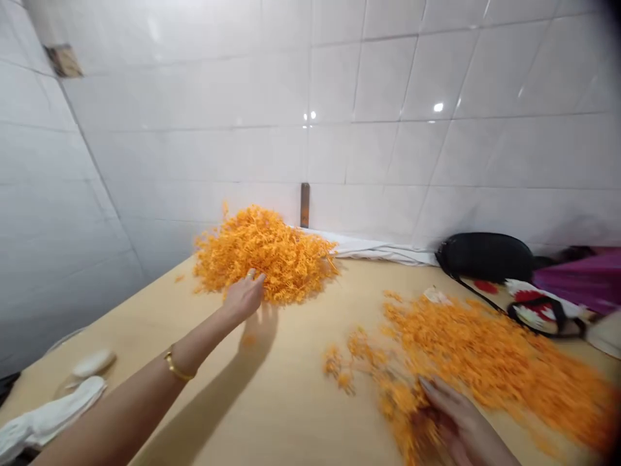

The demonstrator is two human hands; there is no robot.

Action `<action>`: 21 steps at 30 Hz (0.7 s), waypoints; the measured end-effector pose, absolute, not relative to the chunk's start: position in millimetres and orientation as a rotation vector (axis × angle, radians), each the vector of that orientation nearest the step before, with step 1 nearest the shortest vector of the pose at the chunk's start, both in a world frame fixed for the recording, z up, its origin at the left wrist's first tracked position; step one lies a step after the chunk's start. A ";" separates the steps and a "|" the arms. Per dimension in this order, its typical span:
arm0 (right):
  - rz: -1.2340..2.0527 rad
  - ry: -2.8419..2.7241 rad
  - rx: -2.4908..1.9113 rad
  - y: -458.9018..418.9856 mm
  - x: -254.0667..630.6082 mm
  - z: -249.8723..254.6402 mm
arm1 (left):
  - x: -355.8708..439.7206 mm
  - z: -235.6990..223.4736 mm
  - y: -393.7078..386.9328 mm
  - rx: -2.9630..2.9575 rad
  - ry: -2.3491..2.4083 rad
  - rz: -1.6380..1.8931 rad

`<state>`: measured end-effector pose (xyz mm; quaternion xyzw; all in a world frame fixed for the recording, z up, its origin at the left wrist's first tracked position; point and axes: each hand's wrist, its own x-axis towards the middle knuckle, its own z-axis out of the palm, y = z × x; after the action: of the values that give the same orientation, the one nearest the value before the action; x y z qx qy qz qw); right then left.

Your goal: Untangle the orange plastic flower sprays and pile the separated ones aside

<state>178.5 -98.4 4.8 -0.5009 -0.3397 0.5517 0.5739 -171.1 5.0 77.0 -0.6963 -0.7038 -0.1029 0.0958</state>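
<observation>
My left hand [246, 296] reaches to the front edge of a tall heap of orange artificial-looking flower sprigs [266, 249]. Its fingers stretch towards the sprigs, partly hidden, with a ring on one of them and a gold bangle [178, 367] at the wrist. At lower right, my right hand [456, 414] is closed around a bunch of the same orange sprigs [402, 404], blurred by motion. The held bunch spreads leftward over the table. Beside and behind that hand lies a second, flatter spread of orange sprigs [485, 353].
A pale wooden table [301, 362] stands against a white tiled wall [378, 155]. Along the back right are a black pouch [488, 257] with a strap, red-and-white patterned fabric and a purple item [585, 278]. White cloth [53, 414] and a pale oval object [94, 363] lie at left.
</observation>
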 end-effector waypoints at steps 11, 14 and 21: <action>0.696 -1.745 -1.062 -96.4 133.5 110.0 | -140.4 57.7 -75.5 -2.741 -1.971 -0.966; 0.330 -2.149 -1.128 -96.6 113.7 94.1 | -152.2 65.4 -72.7 -2.442 -2.238 -1.289; -0.094 -2.396 -1.124 -118.3 96.2 15.3 | -148.4 53.9 -75.5 -2.391 -2.206 -1.413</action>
<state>96.2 -118.3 15.3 -0.4116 -0.8773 -0.0343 0.2443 -148.4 -75.5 53.9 -0.6604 -0.6092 -0.3903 -0.2010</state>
